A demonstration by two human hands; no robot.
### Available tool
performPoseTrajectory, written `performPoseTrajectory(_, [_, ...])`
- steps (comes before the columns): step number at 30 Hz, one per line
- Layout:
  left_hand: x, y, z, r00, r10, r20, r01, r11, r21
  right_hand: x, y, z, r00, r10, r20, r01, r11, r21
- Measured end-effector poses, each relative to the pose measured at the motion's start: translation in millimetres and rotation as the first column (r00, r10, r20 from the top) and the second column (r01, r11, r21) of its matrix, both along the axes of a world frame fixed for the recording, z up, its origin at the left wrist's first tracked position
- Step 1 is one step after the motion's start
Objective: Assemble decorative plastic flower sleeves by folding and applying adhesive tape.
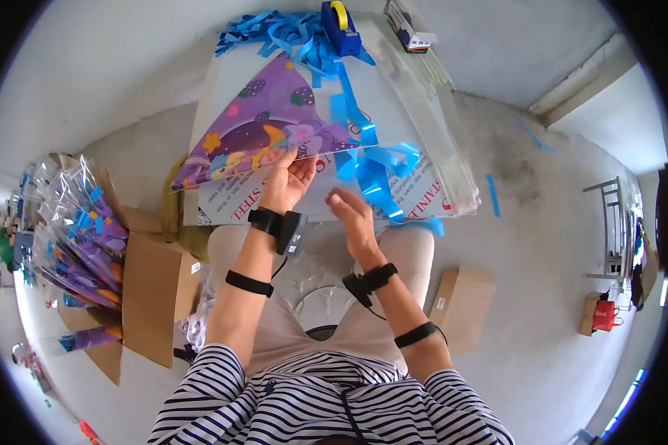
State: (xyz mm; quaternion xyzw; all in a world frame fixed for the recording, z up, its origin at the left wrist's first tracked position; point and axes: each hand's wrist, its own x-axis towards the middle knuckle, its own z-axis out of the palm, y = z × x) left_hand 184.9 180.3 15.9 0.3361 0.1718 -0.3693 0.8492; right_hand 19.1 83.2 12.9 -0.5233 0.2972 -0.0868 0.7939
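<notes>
My left hand [287,180] pinches the edge of a clear cellophane cone sleeve [269,127] printed with a purple cartoon pattern, lying on a white board [230,200] across my knees. My right hand [351,213] hovers beside it, fingers loosely curled, close to a blue ribbon bow [377,169] whose strands run over the sleeve's clear part. I cannot make out whether the right fingers touch the ribbon. Both wrists carry black bands.
A heap of blue ribbon strips [282,33] and a blue tape dispenser [339,27] lie at the board's far end. A cardboard box [152,285] at my left holds several finished purple sleeves [78,237]. A small flat box [460,304] lies on the floor at my right.
</notes>
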Motion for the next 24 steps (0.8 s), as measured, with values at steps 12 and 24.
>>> performPoseTrajectory(12, [4, 28, 9, 1.0, -0.024, -0.003, 0.024, 1.0, 0.008, 30, -132, 17, 0.518, -0.726, 0.453, 0.008, 0.533, 0.846])
performPoseTrajectory(24, [-32, 2, -37, 0.995, -0.025, -0.099, 0.038, 0.991, 0.13, -162, -320, 37, 0.626, -0.616, 0.479, 0.384, 0.778, 0.497])
